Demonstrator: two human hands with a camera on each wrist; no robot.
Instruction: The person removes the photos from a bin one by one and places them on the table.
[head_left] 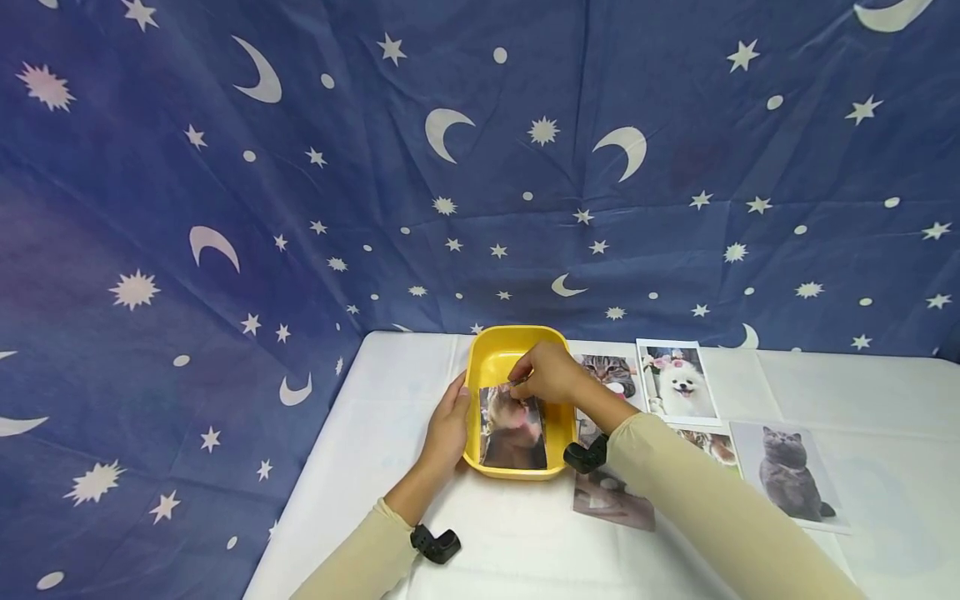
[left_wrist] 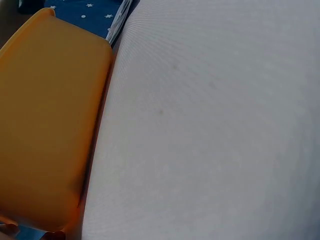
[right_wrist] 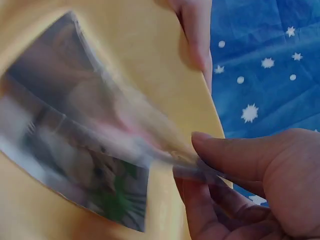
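Note:
A yellow plastic tub (head_left: 517,474) stands on the white-covered table. My left hand (head_left: 447,429) holds its left side by the rim; the left wrist view shows the tub's outer wall (left_wrist: 50,115). Over the tub's inside, my right hand (head_left: 551,375) pinches a glossy photo (head_left: 513,442) by its edge between thumb and fingers. That photo is blurred, and its picture is hard to make out. In the right wrist view, another photo (right_wrist: 95,175) with a green patch lies beneath it in the tub.
Right of the tub lie several photos: a tabby cat (head_left: 609,373), a white fluffy dog (head_left: 681,383), a grey cat (head_left: 787,471) and a partly covered striped animal (head_left: 716,446). My right forearm passes over them. A blue star-patterned cloth (head_left: 480,208) hangs behind the table.

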